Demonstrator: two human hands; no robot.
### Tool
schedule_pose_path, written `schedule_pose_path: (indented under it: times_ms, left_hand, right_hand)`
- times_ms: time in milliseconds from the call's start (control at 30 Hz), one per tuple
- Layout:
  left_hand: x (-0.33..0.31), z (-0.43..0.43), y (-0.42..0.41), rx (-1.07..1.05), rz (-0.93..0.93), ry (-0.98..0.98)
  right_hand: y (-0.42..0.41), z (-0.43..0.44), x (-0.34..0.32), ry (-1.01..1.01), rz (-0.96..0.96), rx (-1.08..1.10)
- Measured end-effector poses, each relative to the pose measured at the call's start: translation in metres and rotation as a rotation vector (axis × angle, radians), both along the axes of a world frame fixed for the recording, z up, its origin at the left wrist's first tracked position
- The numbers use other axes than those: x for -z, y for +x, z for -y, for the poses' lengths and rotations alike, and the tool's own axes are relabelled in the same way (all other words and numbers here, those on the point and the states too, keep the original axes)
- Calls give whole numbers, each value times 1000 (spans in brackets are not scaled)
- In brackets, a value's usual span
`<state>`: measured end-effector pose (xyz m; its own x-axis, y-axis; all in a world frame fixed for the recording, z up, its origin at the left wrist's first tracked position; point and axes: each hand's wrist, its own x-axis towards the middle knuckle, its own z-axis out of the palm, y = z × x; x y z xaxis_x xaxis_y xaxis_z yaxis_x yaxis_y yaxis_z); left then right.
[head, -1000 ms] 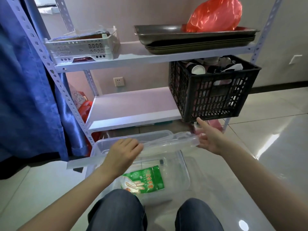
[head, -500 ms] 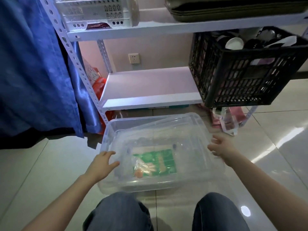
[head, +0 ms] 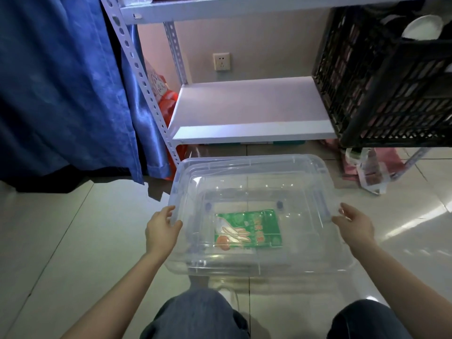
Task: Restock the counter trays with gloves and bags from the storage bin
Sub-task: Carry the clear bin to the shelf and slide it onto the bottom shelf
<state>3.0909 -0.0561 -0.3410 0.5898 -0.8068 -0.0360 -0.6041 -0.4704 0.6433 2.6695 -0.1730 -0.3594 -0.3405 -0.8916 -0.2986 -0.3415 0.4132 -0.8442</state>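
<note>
Clear storage bin [head: 247, 159] stands on the tiled floor [head: 73, 241] at lower centre of frame, its transparent lid [head: 256, 189] seated on top. One green glove packet [head: 248, 228] lies flat on the bin's bottom, seen through the lid. Left hand [head: 161, 228], forearm reaching up from lower left, clasps the bin's left rim, thumb over the lid edge and fingers curled at the side. Right hand [head: 354, 223], forearm from lower right, sits at the right rim with fingers loosely extended; contact appears light but is not certain. Black crate [head: 391, 94] sits at upper right on the white shelf [head: 249, 111]; blue curtain [head: 61, 81] hangs at upper left.
</note>
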Motion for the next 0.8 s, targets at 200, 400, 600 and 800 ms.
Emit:
schedule_pose_path:
  times_ms: [200, 400, 600, 800]
  left_hand:
    - [4, -2, 0, -57, -78, -140]
    - [1, 1, 15, -93, -78, -223]
    - [6, 20, 19, -66, -37, -126]
    - [22, 13, 5, -78, 23, -106]
  right_hand:
    - [4, 5, 7, -24, -6, 7]
    - [11, 19, 8, -59, -31, 7]
    - [29, 31, 9, -2, -151, -47]
    - [22, 20, 16, 54, -160, -100]
